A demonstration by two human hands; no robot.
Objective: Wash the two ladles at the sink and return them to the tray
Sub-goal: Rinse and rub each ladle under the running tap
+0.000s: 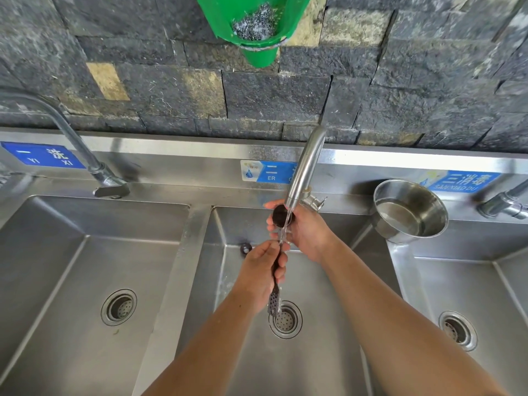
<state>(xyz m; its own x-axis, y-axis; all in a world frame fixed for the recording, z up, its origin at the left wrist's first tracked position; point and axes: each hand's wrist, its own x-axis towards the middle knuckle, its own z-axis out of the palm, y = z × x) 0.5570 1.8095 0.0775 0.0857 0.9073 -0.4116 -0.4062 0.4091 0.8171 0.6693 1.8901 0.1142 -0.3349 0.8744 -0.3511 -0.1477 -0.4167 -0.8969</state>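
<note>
Two bare forearms are being extended over the middle basin of a three-basin steel sink (200, 230). A dark ladle (281, 215) is being held above the middle drain (285, 320), its perforated handle end pointing down toward the drain. The handle is being gripped by the closed left hand (264, 270). The ladle's bowl is being cupped by the right hand (305, 230), fingers curled round it, directly beneath the spout. Water is being run from the middle faucet (307, 164) onto the bowl and down the handle. A steel pot (410, 210) is being kept on the ledge to the right. A green container (251, 27) of steel wool is being hung on the stone wall (400, 81) behind. Only one ladle is being shown.
</note>
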